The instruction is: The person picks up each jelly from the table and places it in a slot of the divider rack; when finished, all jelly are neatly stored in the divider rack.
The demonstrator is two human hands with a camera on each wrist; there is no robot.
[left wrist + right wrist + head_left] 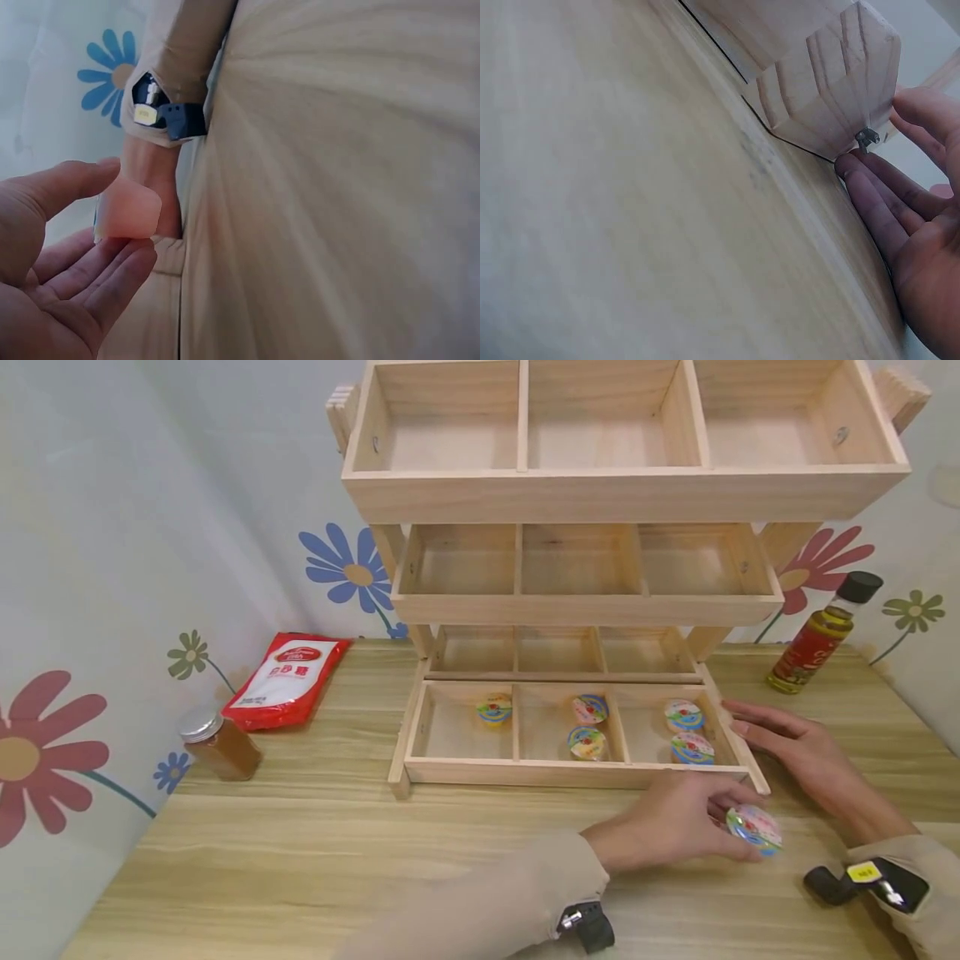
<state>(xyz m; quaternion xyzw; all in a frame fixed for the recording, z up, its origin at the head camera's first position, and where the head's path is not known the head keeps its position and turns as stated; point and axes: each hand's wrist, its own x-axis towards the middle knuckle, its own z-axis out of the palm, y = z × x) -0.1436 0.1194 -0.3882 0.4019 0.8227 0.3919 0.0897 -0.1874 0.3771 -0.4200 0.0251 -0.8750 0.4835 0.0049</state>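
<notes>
Between its thumb and fingers my left hand pinches a small jelly cup with a printed lid; in the left wrist view its clear body looks pink. The cup is in front of the right end of a wooden tiered rack. My right hand touches the rack's lower right side with extended fingers, near a metal fastener in the right wrist view. In the bottom tier, a yellow jelly cup sits in the left compartment. Two jelly cups sit in the middle and two in the right.
Left of the rack lie a red and white bag and a jar with a silver lid, its contents brown. To the right stands an oil bottle with a black cap. Three higher tiers rise above the cups.
</notes>
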